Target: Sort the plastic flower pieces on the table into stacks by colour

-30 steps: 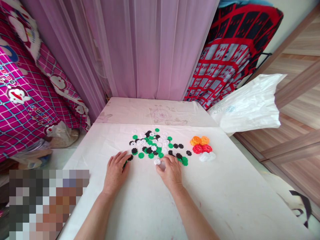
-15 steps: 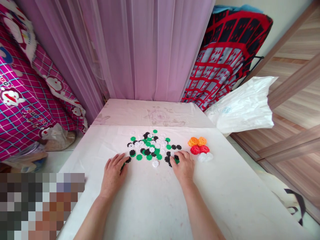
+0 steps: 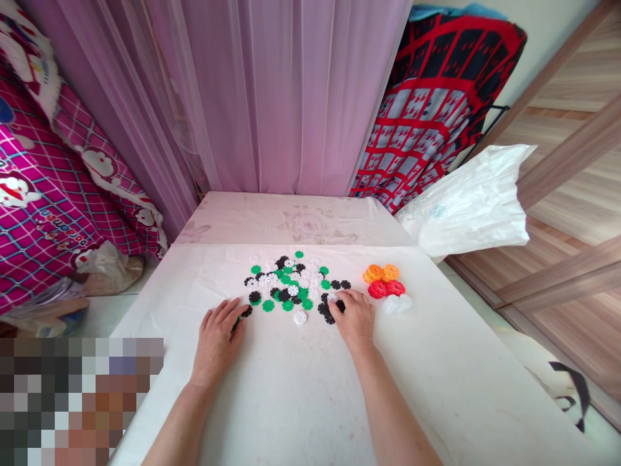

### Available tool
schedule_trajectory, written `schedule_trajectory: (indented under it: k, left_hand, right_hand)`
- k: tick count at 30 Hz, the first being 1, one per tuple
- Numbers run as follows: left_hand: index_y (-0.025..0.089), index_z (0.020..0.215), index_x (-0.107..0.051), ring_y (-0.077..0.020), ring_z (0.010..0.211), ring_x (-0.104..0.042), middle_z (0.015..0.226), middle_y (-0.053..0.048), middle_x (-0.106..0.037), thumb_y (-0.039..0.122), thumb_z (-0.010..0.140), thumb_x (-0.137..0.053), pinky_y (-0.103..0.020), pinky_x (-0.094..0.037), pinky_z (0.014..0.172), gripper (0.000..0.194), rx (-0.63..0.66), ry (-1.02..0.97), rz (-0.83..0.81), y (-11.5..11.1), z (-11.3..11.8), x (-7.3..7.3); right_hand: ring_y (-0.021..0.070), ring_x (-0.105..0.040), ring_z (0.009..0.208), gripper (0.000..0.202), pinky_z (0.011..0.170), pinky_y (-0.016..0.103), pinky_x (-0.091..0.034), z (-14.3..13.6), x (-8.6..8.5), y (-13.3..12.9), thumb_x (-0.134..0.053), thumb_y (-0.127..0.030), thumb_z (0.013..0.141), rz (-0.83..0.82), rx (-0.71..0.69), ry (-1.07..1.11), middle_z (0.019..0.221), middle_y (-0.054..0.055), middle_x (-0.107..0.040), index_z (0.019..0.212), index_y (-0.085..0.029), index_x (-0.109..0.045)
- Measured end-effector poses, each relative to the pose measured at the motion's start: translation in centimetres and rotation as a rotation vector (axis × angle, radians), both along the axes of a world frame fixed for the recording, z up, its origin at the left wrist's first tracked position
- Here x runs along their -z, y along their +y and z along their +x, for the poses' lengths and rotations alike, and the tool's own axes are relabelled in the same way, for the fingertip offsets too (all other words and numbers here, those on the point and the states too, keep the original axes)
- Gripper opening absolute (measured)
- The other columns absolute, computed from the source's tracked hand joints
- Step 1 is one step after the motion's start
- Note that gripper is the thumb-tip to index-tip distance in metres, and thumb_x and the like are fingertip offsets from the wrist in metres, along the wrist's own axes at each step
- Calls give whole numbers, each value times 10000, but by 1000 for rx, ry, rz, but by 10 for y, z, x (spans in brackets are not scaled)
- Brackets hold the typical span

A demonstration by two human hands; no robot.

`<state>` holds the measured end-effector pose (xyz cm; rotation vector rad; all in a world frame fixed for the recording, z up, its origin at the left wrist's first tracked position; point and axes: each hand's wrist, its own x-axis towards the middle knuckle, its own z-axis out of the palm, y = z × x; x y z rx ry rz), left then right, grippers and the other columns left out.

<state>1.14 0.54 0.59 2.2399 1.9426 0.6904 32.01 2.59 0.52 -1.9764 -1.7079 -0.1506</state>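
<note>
A loose pile of notched plastic discs in green, black and white [image 3: 291, 279] lies on the white tabletop [image 3: 291, 388]. My left hand [image 3: 219, 336] rests at the pile's left side, fingers curled, with green discs [image 3: 236, 323] partly showing between thumb and fingers. A black disc [image 3: 247, 310] touches its fingertips. On the other side, my right hand [image 3: 356, 318] has its thumb and fingers closed around a black disc [image 3: 341, 305], partly hidden. Black discs [image 3: 326, 310] cluster by its thumb. A single white disc [image 3: 300, 318] lies between the hands.
Sorted stacks of orange discs [image 3: 381, 273], red discs [image 3: 385, 288] and clear white discs [image 3: 396, 303] sit to the right. A white plastic bag [image 3: 470, 207] hangs by the table's right edge. A purple curtain [image 3: 281, 97] hangs behind.
The green disc seen at my right hand's fingers is out of sight, and a black one shows there now. My left hand stays almost still. The view has shifted slightly.
</note>
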Motion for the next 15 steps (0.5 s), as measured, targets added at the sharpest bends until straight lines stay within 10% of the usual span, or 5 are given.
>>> schedule_trajectory:
  k: [15]
  left_hand:
    - [289, 1185, -659, -292, 1289, -516, 1333, -51, -619, 336, 930, -417, -535, -381, 1065, 355, 3, 32, 36, 0, -1, 2]
  right_hand:
    - [164, -611, 682, 247, 671, 274, -455, -5, -3, 5, -509, -411, 849, -15, -119, 565, 789, 9, -715, 870, -235, -681]
